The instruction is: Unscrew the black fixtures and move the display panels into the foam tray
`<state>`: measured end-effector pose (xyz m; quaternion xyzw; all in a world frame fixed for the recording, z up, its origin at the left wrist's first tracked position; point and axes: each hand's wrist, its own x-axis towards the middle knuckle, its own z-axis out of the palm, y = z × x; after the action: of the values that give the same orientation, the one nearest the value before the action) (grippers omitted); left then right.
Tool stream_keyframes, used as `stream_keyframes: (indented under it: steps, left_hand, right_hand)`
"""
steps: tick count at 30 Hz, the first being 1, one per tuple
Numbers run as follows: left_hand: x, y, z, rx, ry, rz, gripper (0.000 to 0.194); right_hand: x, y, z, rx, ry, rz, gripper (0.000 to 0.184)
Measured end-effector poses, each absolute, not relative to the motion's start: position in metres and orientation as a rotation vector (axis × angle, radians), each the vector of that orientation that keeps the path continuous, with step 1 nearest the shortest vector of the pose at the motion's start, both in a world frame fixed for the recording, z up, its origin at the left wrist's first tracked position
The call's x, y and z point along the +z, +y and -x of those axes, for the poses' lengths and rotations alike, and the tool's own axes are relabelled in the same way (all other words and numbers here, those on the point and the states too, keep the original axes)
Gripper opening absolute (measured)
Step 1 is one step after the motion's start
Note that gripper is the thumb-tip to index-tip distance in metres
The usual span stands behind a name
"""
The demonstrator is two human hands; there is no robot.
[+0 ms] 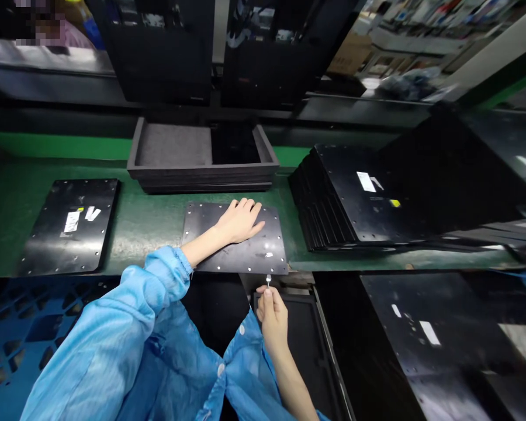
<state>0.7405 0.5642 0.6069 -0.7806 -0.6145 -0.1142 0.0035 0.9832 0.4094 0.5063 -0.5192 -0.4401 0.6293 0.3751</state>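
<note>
On the green bench a flat black plate (210, 254) with holes along its edges lies in front of me. My left hand (242, 222) rests palm down on the plate's far part, fingers spread. Just off the near right edge, my right hand (272, 310) is closed in a pinch. A small silvery-white piece (269, 279) sticks up from its fingertips; too little shows to tell its kind. Near that edge, a small white mark (269, 254) sits on the plate.
To the left lies another black plate (70, 222) with white labels. Grey foam trays (201, 172) are stacked behind. A tall stack of black plates (346, 199) stands at right. Two dark screens (158, 64) hang above. Below the bench edge are a blue crate (39, 327) and more plates (412, 316).
</note>
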Motion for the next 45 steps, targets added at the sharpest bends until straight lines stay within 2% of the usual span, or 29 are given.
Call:
stream_keyframes:
  steps: [4, 9, 11, 14, 16, 18, 22, 25, 29, 33, 38, 40, 45]
  left_hand:
    - [0.605, 0.567, -0.741, -0.369, -1.92, 2.448, 0.059]
    - [0.603, 0.562, -0.739, -0.389, -1.937, 2.509, 0.064]
    - [0.604, 0.55, -0.737, -0.386, -1.89, 2.588, 0.078]
    - [0.607, 0.517, -0.733, -0.318, -1.749, 2.741, 0.113]
    - [0.611, 0.492, -0.731, -0.215, -1.709, 2.766, 0.124]
    - [0.616, 0.47, -0.732, -0.104, -1.718, 2.733, 0.118]
    - [0.63, 0.448, -0.74, 0.084, -1.665, 2.658, 0.067]
    - [0.65, 0.446, -0.738, 0.053, -1.536, 2.584, 0.047]
    - [0.686, 0.453, -0.724, -0.158, -1.518, 2.504, 0.034]
    - [0.708, 0.465, -0.716, -0.205, -1.591, 2.522, 0.028]
    - [0.705, 0.473, -0.718, -0.184, -1.646, 2.515, 0.021]
    - [0.701, 0.472, -0.719, -0.184, -1.642, 2.506, 0.019]
    - [0.687, 0.466, -0.719, -0.242, -1.594, 2.446, 0.018]
  right_hand:
    - [0.526, 0.427, -1.003, 1.517, -1.424, 1.412, 0.056]
    - [0.579, 0.455, -1.03, 1.271, -1.995, 1.516, 0.052]
    - [0.599, 0.461, -1.031, 1.125, -2.202, 1.635, 0.048]
    - [0.62, 0.463, -1.024, 0.822, -2.501, 1.861, 0.044]
    - [0.63, 0.464, -1.019, 0.671, -2.637, 1.923, 0.042]
    - [0.636, 0.466, -1.015, 0.583, -2.734, 1.925, 0.04]
    - [0.645, 0.473, -1.011, 0.447, -2.87, 1.915, 0.035]
    - [0.651, 0.479, -1.014, 0.353, -2.953, 1.864, 0.034]
    - [0.654, 0.49, -1.015, 0.381, -2.907, 1.687, 0.035]
    - [0.647, 0.503, -0.982, 0.547, -2.767, 1.459, 0.035]
    - [0.633, 0.524, -0.918, 0.576, -2.889, 1.156, 0.053]
    - [0.63, 0.533, -0.908, 0.459, -2.94, 1.01, 0.051]
    - [0.621, 0.538, -0.917, -0.176, -2.864, 0.261, 0.022]
